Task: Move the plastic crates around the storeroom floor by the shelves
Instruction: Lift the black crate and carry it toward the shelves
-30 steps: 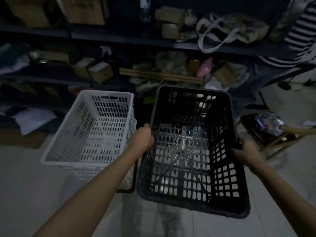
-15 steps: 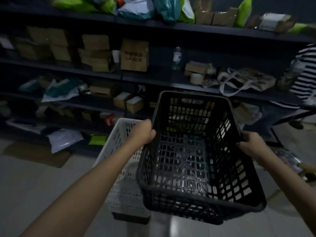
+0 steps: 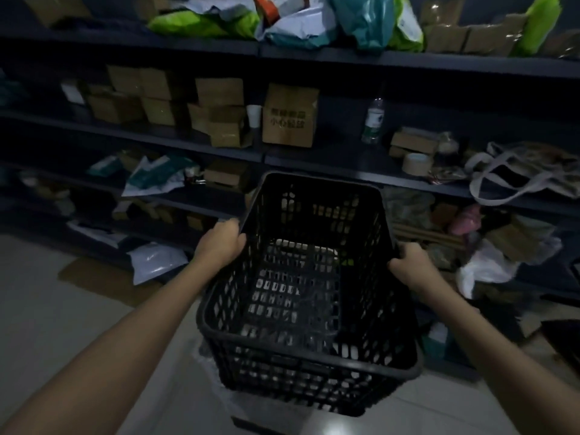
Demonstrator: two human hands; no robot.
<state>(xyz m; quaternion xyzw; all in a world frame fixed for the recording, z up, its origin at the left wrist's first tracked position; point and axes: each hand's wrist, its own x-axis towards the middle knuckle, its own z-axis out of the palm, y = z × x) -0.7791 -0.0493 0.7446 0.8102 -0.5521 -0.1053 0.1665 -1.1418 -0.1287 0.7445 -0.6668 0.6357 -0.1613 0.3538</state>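
I hold a black perforated plastic crate up in the air in front of me, its open top facing me. My left hand grips its left rim and my right hand grips its right rim. The white crate is almost wholly hidden under the black one; only pale slots show through the black mesh and a sliver shows at its lower left.
Dark shelving runs across the back, loaded with cardboard boxes, a bottle, a tape roll, a tote bag and plastic parcels. Flattened cardboard lies on the pale tiled floor at left. Bags and clutter pile up at right.
I have lifted the black crate off the floor and brought it leftward over the white crate. My view has tilted up toward the shelves. Both hands keep their grip on the rims.
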